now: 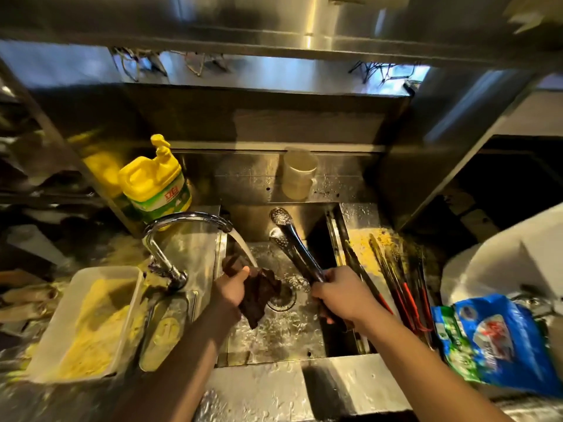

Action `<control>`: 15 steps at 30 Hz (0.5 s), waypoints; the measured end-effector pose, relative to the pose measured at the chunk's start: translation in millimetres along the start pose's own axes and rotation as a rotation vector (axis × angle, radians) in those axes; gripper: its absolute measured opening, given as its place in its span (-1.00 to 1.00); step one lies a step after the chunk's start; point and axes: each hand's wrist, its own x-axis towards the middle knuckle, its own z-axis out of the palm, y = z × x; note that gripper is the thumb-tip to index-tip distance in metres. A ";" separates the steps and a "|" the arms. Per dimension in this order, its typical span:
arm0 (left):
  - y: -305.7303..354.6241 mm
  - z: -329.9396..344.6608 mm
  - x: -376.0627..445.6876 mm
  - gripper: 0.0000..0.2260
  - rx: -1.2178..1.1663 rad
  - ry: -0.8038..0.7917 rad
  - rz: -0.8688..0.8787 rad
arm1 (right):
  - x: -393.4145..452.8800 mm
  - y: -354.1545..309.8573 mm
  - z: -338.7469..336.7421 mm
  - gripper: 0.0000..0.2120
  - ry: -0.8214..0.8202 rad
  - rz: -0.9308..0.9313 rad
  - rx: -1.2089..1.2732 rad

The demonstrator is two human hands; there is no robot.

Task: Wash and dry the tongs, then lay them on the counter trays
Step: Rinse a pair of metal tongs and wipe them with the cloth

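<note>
**Rinsing tongs over a running sink**

Head view: holding a pair of metal tongs point(292, 243) over the steel sink point(274, 339), gripped at the handle end by the right hand point(338, 295), fingers curled tight round them; scalloped tips apart, pointing far and slightly left, above the basin's far wall. Clutching a dark wet cloth point(257, 287) in the left hand point(231, 289), thumb and fingers closed on it, just left of the drain point(281, 300). Pouring from the curved faucet point(182, 229), a stream of water point(243, 249) landing on the cloth. Lying right of the sink, more tongs with red handles point(405, 287) on a yellow-stained counter. Standing far left, a yellow detergent jug point(155, 185). Sitting near left, a white tub point(88, 324) with yellow residue. Resting near right, a blue packet point(493, 339).
</note>
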 end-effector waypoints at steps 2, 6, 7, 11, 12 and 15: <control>0.3 7.5 -11.0 -0.85 0.032 -0.043 -0.006 | -2.2 2.9 -1.9 -0.90 0.043 -0.030 -0.119; -2.3 32.6 -27.5 -0.85 0.082 -0.109 -0.022 | -13.3 15.6 -20.6 -0.83 0.124 -0.064 -0.239; -4.7 46.4 -34.1 -0.87 0.107 -0.133 -0.013 | -20.0 21.3 -31.2 -0.82 0.158 -0.070 -0.256; -16.9 95.2 -58.5 -0.90 0.115 -0.253 -0.019 | -42.9 41.3 -70.1 -0.89 0.270 -0.066 -0.317; -21.4 108.5 -66.3 -0.90 0.119 -0.280 -0.034 | -49.4 47.6 -81.0 -0.84 0.300 -0.065 -0.335; -45.8 151.0 -84.0 -0.83 0.178 -0.340 -0.038 | -77.3 70.1 -116.7 -0.81 0.380 -0.051 -0.337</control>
